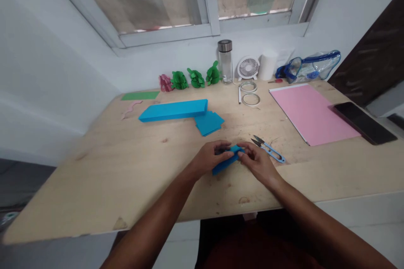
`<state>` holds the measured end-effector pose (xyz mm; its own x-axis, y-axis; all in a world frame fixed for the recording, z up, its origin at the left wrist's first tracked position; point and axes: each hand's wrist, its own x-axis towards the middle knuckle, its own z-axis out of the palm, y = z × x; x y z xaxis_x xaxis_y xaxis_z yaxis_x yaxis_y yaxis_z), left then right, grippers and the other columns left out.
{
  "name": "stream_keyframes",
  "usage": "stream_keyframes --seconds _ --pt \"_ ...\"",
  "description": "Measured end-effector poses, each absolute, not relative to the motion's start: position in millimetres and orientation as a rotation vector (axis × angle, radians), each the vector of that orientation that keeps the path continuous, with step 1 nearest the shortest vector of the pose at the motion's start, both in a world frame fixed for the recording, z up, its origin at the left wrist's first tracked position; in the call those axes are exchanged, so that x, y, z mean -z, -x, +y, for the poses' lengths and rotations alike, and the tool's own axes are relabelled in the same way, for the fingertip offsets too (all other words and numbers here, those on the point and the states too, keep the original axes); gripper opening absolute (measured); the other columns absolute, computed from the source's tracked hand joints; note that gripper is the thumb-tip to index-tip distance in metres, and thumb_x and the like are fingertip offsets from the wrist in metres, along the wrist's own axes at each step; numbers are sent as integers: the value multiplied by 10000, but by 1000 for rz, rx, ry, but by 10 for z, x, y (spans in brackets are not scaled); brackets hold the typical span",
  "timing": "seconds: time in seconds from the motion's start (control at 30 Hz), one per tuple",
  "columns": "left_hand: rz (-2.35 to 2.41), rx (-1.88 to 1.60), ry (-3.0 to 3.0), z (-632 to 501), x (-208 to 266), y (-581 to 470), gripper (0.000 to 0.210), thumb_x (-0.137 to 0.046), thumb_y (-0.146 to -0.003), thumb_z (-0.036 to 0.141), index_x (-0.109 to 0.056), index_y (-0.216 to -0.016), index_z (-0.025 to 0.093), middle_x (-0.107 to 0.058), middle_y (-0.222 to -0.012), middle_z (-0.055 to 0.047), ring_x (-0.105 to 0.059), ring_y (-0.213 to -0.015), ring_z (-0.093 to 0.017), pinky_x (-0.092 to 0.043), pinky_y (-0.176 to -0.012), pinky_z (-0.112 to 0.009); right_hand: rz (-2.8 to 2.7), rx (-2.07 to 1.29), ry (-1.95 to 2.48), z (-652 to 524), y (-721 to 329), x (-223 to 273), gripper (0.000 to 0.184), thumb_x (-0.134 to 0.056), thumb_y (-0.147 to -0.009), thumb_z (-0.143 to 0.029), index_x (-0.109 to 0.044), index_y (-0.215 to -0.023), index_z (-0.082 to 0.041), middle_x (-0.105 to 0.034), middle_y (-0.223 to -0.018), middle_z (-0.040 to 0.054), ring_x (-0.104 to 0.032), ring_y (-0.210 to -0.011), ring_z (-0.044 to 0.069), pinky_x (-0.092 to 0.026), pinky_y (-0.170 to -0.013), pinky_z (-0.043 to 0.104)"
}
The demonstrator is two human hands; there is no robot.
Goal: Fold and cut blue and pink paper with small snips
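A folded blue paper piece (pixel 225 164) is pinched between two bare hands at a wooden table (pixel 126 176), just left of a pair of blue-handled snips (pixel 267 148). The left hand (pixel 208 157) grips it, thumb laid on top; the right hand (pixel 257 162), closer to the snips, nips the upper end between thumb and fingertips.

The step appears to be shaping or creasing a fold. It likely calls for lining up the layers, steadying them with the left thumb and working the right thumb gently along the crease, as paper this small could buckle or slip if tugged.

The piece touches both hands and lies between them, its lower end slanting out beneath the left thumb, away from the snips; fingers hide the upper folds.

Beyond the snips, to their left, small blue sheets (pixel 208 123) rest against a long folded blue strip (pixel 175 110). To the snips' right lie a pink sheet (pixel 315 113) and a dark phone (pixel 364 122). Farthest beyond the snips stand a white fan (pixel 248 68) and a bottle (pixel 225 65).
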<state>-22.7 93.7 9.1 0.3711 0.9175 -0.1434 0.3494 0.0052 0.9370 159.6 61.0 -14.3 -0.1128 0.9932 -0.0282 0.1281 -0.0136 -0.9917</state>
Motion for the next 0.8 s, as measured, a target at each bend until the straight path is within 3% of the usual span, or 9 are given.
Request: stream_keyframes --seconds 0.13,0.27,0.5,0.8 --pt "1259 -684 -1703 960 -165 227 273 -590 -758 407 -692 -849 170 -712 -824 -25 -638 -777 -172 -494 -695 -271 -1378 -1272 1246 590 -1622 157 306 -573 -796 -344 -596 -1062 -195 -509 -611 -36 -482 -551 131 -365 -502 253" --pt "1402 -756 -1774 987 -245 248 310 -514 -791 399 -614 -623 158 -562 -568 23 -500 -563 -115 -388 -531 -223 -1368 -1246 1302 555 -1674 182 369 -582 -784 -314 -564 -1130 -188 -535 -651 -30 -506 -580 133 -392 -539 265" --pt "1559 -930 -1882 977 -334 298 305 -487 -809 386 -561 -615 162 -468 -540 41 -411 -529 -93 -315 -509 -215 -1337 -1242 1388 491 -1691 218 393 -569 -766 -270 -562 -1150 -184 -528 -665 -36 -510 -544 118 -390 -480 244" --pt "1564 -1037 -1747 870 -299 279 268 -524 -781 378 -611 -655 158 -523 -546 25 -458 -540 -105 -368 -505 -204 -1274 -1198 1412 485 -1659 203 358 -566 -751 -291 -588 -1088 -173 -518 -603 -50 -500 -484 113 -374 -435 237"
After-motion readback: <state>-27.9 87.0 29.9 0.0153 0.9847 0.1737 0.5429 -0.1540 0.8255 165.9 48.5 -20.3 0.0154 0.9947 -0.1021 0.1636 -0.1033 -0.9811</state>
